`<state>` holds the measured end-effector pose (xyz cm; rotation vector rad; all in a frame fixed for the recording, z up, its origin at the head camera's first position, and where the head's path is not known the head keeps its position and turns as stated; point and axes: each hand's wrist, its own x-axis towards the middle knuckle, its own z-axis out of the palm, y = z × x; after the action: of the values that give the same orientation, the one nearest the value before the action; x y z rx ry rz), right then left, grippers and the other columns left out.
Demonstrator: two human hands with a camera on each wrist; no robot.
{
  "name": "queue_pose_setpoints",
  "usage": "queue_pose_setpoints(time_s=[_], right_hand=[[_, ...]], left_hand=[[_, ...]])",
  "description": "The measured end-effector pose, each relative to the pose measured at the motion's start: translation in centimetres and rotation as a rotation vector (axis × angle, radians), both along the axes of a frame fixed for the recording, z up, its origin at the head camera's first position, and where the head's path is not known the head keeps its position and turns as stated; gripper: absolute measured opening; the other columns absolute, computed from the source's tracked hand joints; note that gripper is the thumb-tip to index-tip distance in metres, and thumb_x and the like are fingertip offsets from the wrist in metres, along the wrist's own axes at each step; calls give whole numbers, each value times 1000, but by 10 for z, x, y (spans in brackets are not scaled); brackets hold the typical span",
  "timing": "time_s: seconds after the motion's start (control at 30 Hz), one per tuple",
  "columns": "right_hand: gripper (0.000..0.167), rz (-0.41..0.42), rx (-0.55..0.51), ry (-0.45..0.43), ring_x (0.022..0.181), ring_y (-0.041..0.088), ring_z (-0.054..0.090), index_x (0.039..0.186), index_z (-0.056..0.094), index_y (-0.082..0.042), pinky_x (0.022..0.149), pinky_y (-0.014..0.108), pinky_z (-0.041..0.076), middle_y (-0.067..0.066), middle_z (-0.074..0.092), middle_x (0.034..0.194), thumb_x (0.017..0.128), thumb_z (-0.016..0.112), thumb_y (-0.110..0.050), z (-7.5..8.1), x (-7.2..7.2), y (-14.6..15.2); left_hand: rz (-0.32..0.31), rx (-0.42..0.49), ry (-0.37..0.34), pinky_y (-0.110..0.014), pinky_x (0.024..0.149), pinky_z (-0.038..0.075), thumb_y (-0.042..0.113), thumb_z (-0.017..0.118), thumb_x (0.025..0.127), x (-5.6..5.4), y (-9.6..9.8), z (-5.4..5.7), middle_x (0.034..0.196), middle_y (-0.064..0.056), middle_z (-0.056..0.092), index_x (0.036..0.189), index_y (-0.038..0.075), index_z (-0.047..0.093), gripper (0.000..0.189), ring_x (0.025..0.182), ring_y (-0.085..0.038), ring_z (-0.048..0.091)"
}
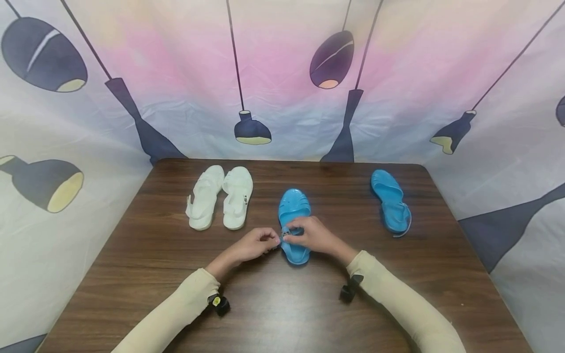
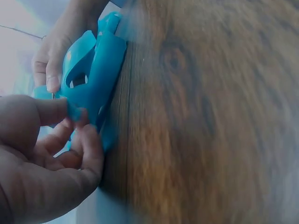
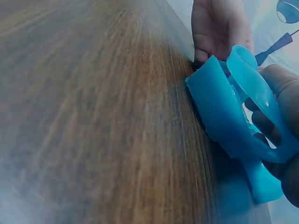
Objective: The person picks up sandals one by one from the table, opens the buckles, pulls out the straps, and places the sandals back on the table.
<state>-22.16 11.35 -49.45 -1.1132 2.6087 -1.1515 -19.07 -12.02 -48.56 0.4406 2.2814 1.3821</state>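
A blue jelly sandal (image 1: 294, 203) lies on the table in the middle, toe pointing away from me. My right hand (image 1: 315, 236) reaches over it and pinches the ankle strap at the metal buckle (image 1: 286, 234). On the sandal's left side my left hand (image 1: 255, 243) pinches the strap's end (image 2: 74, 111) between thumb and fingers. A metal pin (image 2: 53, 95) shows beside the right thumb in the left wrist view. In the right wrist view the sandal's heel (image 3: 212, 102) and looped back strap (image 3: 252, 84) stand near the camera, partly hiding both hands.
A pair of white sandals, the left one (image 1: 205, 196) and the right one (image 1: 237, 193), lies at the back left of the wooden table (image 1: 282, 304). A second blue sandal (image 1: 393, 206) lies at the back right with its strap loose. A printed cloth (image 1: 291, 122) hangs behind.
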Motion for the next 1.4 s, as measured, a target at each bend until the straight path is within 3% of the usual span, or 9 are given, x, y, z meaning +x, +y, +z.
queue_pose_setpoints(time_s=[0.33,0.53,0.77,0.9,1.13,1.4], right_hand=[[28,-44,-6,-45,99,10,68,112,75,-8,85,29,58,1,76,108,93,77,-29,3,1,1],[22,-2,-6,-1,90,6,65,108,76,-9,79,26,57,-1,75,102,93,77,-26,3,-1,0],[15,20,-10,24,71,5,53,91,71,-14,62,23,50,-7,64,82,94,76,-28,0,0,-3],[16,-21,-32,-4,73,5,55,94,72,-13,65,23,52,-7,65,82,93,78,-27,0,2,-4],[18,-63,-24,6,79,7,59,99,74,-11,72,24,55,-5,70,90,93,77,-28,-1,4,-6],[16,-85,-39,28,83,7,62,96,74,-12,74,26,56,-4,72,92,92,78,-26,-1,3,-8]], left_hand=[[52,131,-114,-29,72,47,15,58,104,-4,3,-7,91,-2,60,102,0,66,17,83,-19,56],[42,136,-90,-30,74,48,14,56,105,-3,3,-6,92,-3,59,102,-2,65,18,84,-20,56],[55,165,-107,-31,75,51,15,59,104,-5,3,-7,93,-1,64,103,-1,67,18,86,-18,60],[66,199,-113,-31,80,57,11,60,104,-6,2,-7,99,-6,68,109,-5,69,20,89,-16,63],[60,131,-135,-30,80,58,14,58,104,-5,-1,-3,95,-7,65,104,-3,68,19,85,-15,63],[85,241,-171,-30,82,55,12,60,103,-8,1,-5,97,-3,65,107,-5,68,19,91,-14,61]])
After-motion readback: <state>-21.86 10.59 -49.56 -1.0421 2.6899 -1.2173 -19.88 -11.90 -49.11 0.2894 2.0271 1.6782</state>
